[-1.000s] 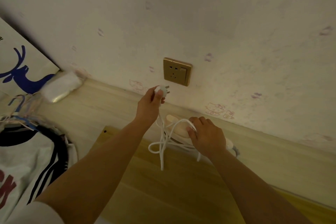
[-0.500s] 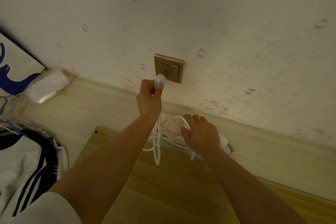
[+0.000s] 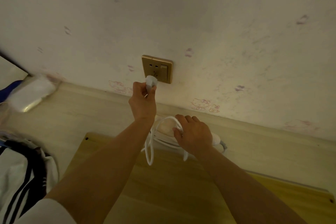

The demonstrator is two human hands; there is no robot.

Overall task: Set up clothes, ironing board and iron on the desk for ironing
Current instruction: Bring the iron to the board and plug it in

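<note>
Both hands work at the wall end of the desk. Raised toward the wall, the left hand [image 3: 143,102] has its fingers curled round a white plug [image 3: 151,81], pinching it with the plug's head at the lower edge of a gold socket plate [image 3: 157,68]; whether the pins are in the holes cannot be told. Lower and to the right, the right hand [image 3: 193,135] rests with bent fingers on the iron [image 3: 166,129], a pale, pinkish body lying on the ironing board [image 3: 163,183], and seems to hold a loop of the white cord [image 3: 151,148] against it. More cord hangs in loose loops between the two wrists, down onto the board. Beneath both forearms the board is a yellowish wooden panel lying on the lighter desk [image 3: 76,114]. Far left of the left arm lies the clothes pile, a white garment with black stripes [image 3: 21,178]. Beyond it, by the wall, sits a blurred white packet [image 3: 31,94]. Faint pink cartoon prints dot the wall [image 3: 236,23] to the right of the socket.
</note>
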